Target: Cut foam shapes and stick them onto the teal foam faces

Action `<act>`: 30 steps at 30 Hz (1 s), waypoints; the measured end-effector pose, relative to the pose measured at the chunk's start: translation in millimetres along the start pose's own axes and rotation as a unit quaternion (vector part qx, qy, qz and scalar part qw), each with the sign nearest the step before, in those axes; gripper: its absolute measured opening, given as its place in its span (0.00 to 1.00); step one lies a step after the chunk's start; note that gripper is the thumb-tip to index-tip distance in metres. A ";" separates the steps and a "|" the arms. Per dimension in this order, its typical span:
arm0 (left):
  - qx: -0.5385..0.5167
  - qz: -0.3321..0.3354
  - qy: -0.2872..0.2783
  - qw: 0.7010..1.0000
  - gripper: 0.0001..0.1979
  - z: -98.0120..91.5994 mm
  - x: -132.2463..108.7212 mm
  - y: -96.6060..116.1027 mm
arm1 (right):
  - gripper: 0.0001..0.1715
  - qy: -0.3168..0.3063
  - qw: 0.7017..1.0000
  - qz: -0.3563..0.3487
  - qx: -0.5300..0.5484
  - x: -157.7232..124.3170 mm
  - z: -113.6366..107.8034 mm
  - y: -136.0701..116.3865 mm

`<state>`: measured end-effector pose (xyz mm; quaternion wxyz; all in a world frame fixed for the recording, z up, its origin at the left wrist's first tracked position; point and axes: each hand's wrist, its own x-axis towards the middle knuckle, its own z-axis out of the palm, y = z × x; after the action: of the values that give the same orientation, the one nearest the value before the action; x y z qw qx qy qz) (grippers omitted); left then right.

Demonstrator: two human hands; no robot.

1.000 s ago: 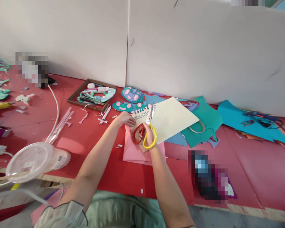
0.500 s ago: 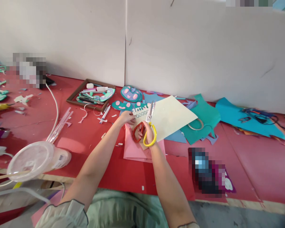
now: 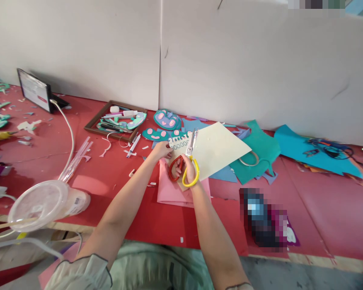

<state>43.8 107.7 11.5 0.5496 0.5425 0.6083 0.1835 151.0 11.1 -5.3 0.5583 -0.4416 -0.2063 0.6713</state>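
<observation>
My right hand (image 3: 188, 168) holds scissors (image 3: 196, 171) with one red and one yellow handle loop, their blades pointing away over the paper. Under the blades lies a large cream sheet (image 3: 220, 149); its left part carries a row of drawn ovals and a notched far edge. My left hand (image 3: 162, 149) pinches the left edge of this sheet, fingertips partly hidden. Beneath both hands is a folded pink sheet (image 3: 172, 195). Just beyond them rest teal cut-outs (image 3: 153, 133) with pink spots, and a rounded blue-and-teal piece (image 3: 166, 119).
A brown wooden tray (image 3: 92, 125) of pens and cut pieces stands back left. Teal sheets (image 3: 257, 141) and a blue sheet (image 3: 290, 141) with a cable lie right. A propped tablet (image 3: 33, 89), a clear plastic tub (image 3: 78, 201) and glue sticks (image 3: 75, 161) are left. A white wall (image 3: 230, 60) stands behind.
</observation>
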 end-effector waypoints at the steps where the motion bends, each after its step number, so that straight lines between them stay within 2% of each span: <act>1: 0.001 -0.001 -0.001 1.000 0.09 0.3 0.6 0.1 | 0.21 0.001 1.000 -0.001 0.000 0.2 -0.1 0.2; 15: -0.006 -0.012 0.006 1.000 0.13 -0.4 3.4 0.8 | 0.24 -0.015 0.999 -0.007 -0.032 4.0 -3.0 3.8; 23: -0.041 0.020 -0.017 0.999 0.14 -5.8 1.1 2.2 | 0.26 -0.014 0.999 0.007 -0.050 -2.6 4.2 -4.5; 27: -0.078 0.053 -0.029 0.995 0.11 -8.6 -11.1 13.7 | 0.30 -0.064 0.995 0.007 -0.076 -16.2 8.1 -17.3; 30: -0.118 0.092 -0.040 0.988 0.10 -11.9 -22.9 25.3 | 0.33 -0.115 0.985 -0.016 -0.127 -31.2 3.0 -30.0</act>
<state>40.7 101.1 46.9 0.6149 0.5342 0.5072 0.2817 165.1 -8.5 30.7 0.4809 -0.4253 -0.3598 0.6771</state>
